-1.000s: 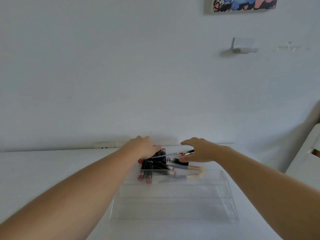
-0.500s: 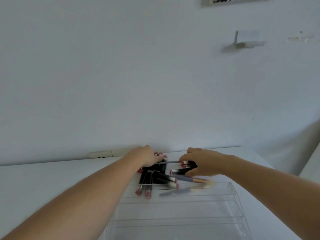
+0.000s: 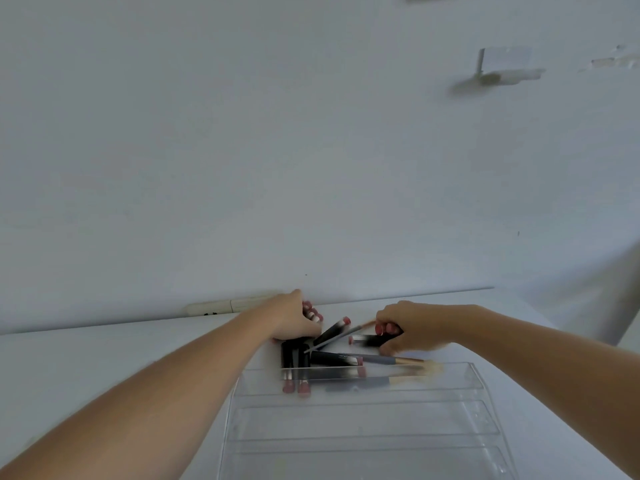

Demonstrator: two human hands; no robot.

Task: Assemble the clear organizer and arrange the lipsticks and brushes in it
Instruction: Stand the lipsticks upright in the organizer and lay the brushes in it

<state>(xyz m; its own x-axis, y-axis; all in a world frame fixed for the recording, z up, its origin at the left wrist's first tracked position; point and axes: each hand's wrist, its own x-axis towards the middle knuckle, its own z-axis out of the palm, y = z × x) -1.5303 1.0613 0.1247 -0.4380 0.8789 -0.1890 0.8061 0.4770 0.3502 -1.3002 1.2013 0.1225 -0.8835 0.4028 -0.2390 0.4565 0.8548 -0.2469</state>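
From the head camera, the clear organizer point(image 3: 363, 420) sits on the white bench point(image 3: 86, 358) at the 6 o'clock edge of the view, its stepped troughs running from 9 o'clock to 3 o'clock and holding nothing that can be made out. The lipsticks point(image 3: 294, 368) and brushes point(image 3: 391, 360) lie in a loose heap on the bench just behind its far wall, toward 12 o'clock from the troughs.

The left hand point(image 3: 294, 320) is curled down over the 10 o'clock end of the heap, fingers wrapped around several pink-capped lipsticks. The right hand point(image 3: 408, 330) is closed on a black lipstick tube point(image 3: 367, 339) lying across its palm, and a thin brush handle point(image 3: 349, 332) runs out from under it toward 8 o'clock; whether the fingers hold that handle too is unclear through the blur.

What matters for the next move is axis. Two lipsticks near the left hand point from 12 to 6 o'clock, across the troughs, while the long brushes already lie 9 to 3, parallel with them. The brushes sit nearer the right hand, just at its 6 o'clock side; the upright-lying lipsticks are nearer the left and would, I judge, need a quarter turn to lie along a trough.
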